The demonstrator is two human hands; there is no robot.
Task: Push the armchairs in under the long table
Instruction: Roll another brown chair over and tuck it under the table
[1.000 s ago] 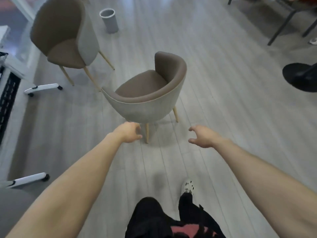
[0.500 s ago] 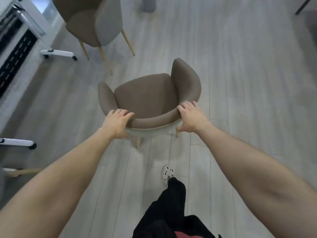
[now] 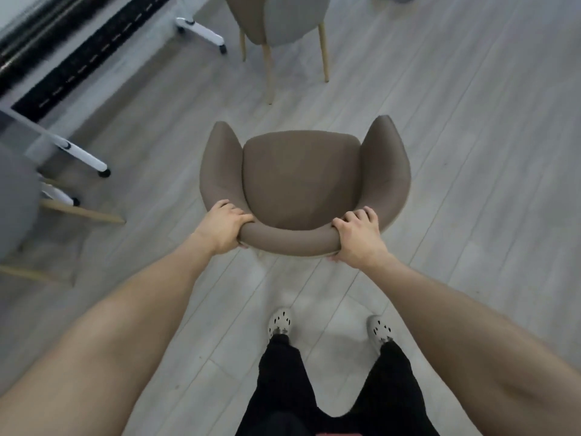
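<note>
You are gripping the curved back of the brown armchair (image 3: 301,184) with both hands: your left hand (image 3: 221,229) is curling over the rim at 7 o'clock of the seat and your right hand (image 3: 358,237) at 5 o'clock. The chair is standing mid-floor, opening toward 12 o'clock, well apart from the long table (image 3: 31,127) at 10 o'clock. A second armchair (image 3: 279,20) is sitting at 12 o'clock, and a third armchair (image 3: 15,199) is showing at 9 o'clock.

Left forearm (image 3: 141,316) and right forearm (image 3: 456,309) bare. Black trousers (image 3: 283,382); white clogs (image 3: 279,322) with dark vent holes, one at each trouser cuff.
</note>
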